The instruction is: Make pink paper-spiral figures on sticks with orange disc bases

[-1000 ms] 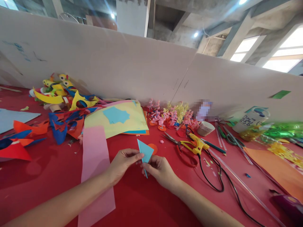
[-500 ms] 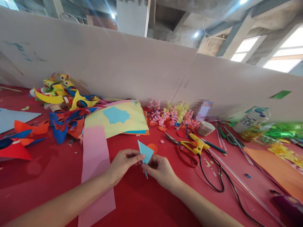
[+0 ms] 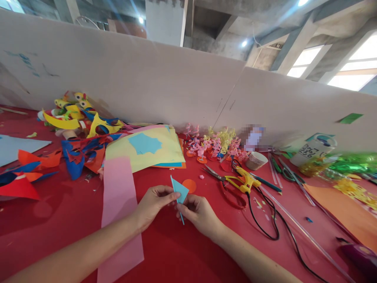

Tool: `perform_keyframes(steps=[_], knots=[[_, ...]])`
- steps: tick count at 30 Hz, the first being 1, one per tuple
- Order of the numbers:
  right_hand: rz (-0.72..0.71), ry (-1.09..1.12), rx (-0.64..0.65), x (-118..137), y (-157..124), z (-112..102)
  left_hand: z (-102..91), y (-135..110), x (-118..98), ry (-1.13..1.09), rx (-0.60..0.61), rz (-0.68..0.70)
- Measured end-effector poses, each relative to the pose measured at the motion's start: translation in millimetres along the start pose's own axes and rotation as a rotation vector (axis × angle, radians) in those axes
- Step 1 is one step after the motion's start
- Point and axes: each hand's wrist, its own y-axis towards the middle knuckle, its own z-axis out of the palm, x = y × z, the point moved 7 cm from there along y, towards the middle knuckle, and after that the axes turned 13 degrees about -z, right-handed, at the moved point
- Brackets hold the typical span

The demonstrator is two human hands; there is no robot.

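A small light-blue folded paper [image 3: 180,188], roughly triangular, is held up above the red table [image 3: 176,251]. My left hand [image 3: 157,204] pinches its left edge between thumb and fingers. From the right, my right hand [image 3: 200,214] grips the lower part, its thumb against the paper's straight folded edge. Just behind the paper lies an orange paper circle [image 3: 190,186]. Under my left forearm runs a long pink paper strip [image 3: 119,196]. The fingertips behind the paper are partly hidden.
Scissors [image 3: 225,184] and a yellow glue gun [image 3: 244,180] with a black cord lie to the right, near a paper cup [image 3: 256,160]. Stacked coloured sheets [image 3: 171,145] sit behind my hands. Blue and orange cutouts [image 3: 73,157] are at left; a white board [image 3: 132,78] stands at the back.
The folded blue paper has tilted slightly and moved a little left in my fingers, exposing more of the orange circle. Both hands keep their hold.
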Motion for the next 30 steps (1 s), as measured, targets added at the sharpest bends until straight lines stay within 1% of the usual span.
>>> perform_keyframes(steps=[4, 8, 12, 18, 20, 24, 27, 30], knots=[[-0.076, -0.102, -0.086, -0.1, 1.5, -7.8, -2.5, -1.0, -3.1, 0.031, -0.055, 0.018], [-0.114, -0.215, -0.116, 5.2, 0.9, -11.0, -3.8, 0.3, -1.5, 0.064, -0.067, 0.029], [-0.138, -0.228, -0.091, 11.6, 0.9, -10.1, -5.2, 2.8, 2.9, 0.048, -0.053, 0.02], [-0.129, -0.211, -0.049, 13.1, 1.2, -8.2, -1.6, 3.1, 3.4, -0.014, 0.021, 0.009], [-0.11, -0.174, -0.034, 10.8, 1.1, -5.8, -1.5, 2.3, 2.4, -0.017, 0.014, 0.009], [-0.083, -0.101, -0.038, 5.9, 0.6, -3.0, -3.4, 0.2, -0.6, -0.027, -0.037, 0.027], [-0.094, -0.118, -0.031, 6.5, 0.4, -2.7, -2.6, -0.7, -1.9, -0.003, -0.052, 0.035], [-0.107, -0.143, -0.01, 9.9, 0.1, -2.6, -1.3, -0.4, -2.0, 0.002, -0.042, 0.038]])
